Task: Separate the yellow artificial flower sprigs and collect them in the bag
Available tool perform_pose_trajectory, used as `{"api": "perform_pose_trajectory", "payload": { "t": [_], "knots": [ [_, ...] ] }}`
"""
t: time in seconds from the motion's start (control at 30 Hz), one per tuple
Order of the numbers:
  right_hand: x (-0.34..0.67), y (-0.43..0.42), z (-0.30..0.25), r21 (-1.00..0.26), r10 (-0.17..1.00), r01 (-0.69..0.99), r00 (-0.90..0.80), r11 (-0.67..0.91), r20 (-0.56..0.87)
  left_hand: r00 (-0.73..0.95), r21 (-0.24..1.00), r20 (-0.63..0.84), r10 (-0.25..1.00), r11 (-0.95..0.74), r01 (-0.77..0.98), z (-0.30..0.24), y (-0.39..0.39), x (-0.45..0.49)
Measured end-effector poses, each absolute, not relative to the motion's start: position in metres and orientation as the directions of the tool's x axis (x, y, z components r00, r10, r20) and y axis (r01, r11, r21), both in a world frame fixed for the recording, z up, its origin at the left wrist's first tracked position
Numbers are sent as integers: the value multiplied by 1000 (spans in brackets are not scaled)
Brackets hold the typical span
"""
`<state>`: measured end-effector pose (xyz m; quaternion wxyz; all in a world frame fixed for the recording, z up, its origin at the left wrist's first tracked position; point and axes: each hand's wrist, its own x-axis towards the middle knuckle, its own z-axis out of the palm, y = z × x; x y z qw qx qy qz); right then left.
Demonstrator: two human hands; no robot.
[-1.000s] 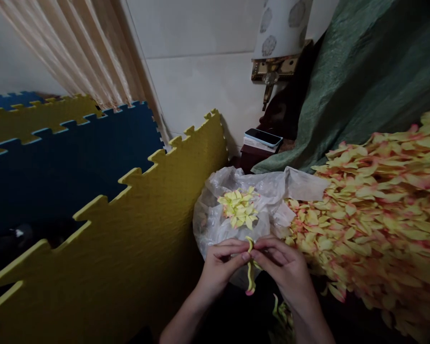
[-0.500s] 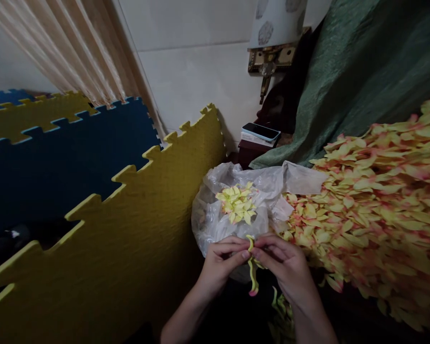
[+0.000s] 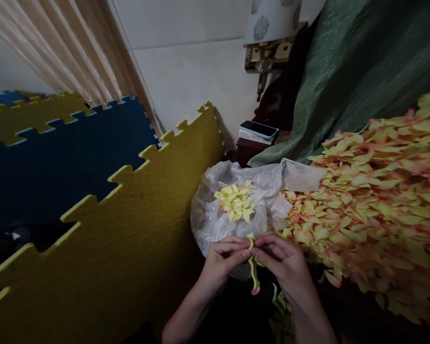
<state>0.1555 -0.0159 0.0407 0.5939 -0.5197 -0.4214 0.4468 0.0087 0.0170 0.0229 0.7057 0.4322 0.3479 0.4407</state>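
Observation:
Between my two hands is a yellow-green petal piece with a pink tip, its narrow end hanging down. My left hand pinches it from the left between thumb and fingers. From the right, my right hand pinches the same piece, fingertips nearly touching those of the left. Just beyond my hands, a clear plastic bag bears a small cluster of yellow petal pieces. A large heap of yellow and pink petal pieces lies to the right. Below my right wrist are more green-yellow pieces, in shadow.
A yellow foam mat stands on edge along my left, with a blue mat behind it. Ahead, a phone rests on a small dark stand by the wall. Green cloth hangs at right, near a wall lamp.
The view has shifted slightly. Both hands keep the same pinch on the petal piece, whose lower end has swung a little to the right.

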Motion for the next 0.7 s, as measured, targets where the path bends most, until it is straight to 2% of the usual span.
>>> {"api": "perform_pose_trajectory", "payload": {
  "t": [0.7],
  "knots": [
    [159,-20,38,-993,971,-94,234,71,48,406,883,-142,903,301,-360,25,16,12]
  ]
}}
